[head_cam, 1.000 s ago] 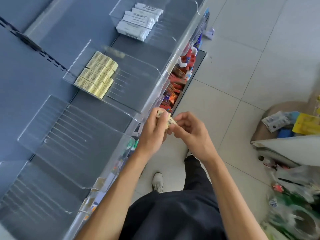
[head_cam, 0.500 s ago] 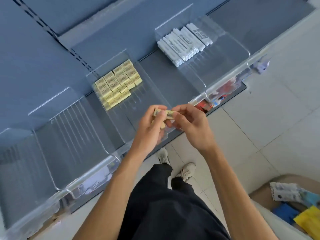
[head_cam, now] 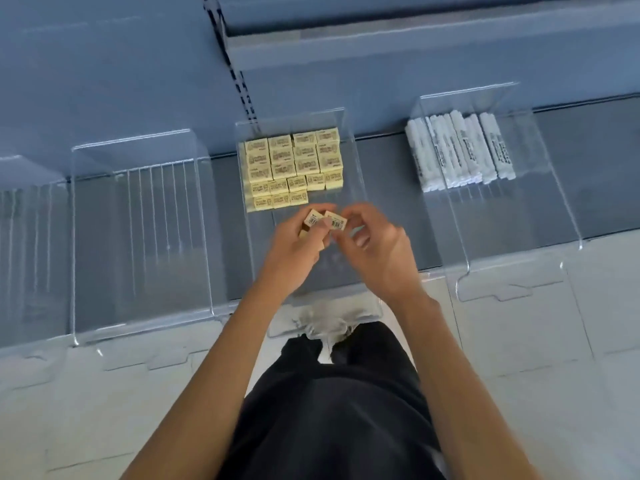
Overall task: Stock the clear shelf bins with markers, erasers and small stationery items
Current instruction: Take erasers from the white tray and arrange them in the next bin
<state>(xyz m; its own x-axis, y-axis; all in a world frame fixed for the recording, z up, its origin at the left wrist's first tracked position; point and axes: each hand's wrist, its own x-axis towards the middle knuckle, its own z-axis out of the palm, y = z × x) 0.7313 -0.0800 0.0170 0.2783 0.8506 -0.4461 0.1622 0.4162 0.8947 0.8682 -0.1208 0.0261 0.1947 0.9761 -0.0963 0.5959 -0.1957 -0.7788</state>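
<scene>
Several pale yellow boxed erasers [head_cam: 293, 168] lie in rows at the back of the middle clear bin [head_cam: 358, 174]. Over the front half of that bin, my left hand [head_cam: 294, 247] grips a small stack of the same erasers [head_cam: 311, 220]. My right hand [head_cam: 374, 247] pinches one eraser [head_cam: 336, 221] off that stack, barcode side up. Several white markers [head_cam: 460, 150] fill the back of the clear bin [head_cam: 554, 188] to the right.
A clear bin [head_cam: 138, 237] with nothing in it stands to the left of the eraser bin, and part of another [head_cam: 27, 254] shows at the far left edge. All sit on a grey-blue shelf [head_cam: 588, 133]. White floor tiles and my dark trousers lie below.
The view has swung left and squared up to the shelf, so the bins now stand straight ahead. Both hands have come forward over the eraser bin, still holding the erasers.
</scene>
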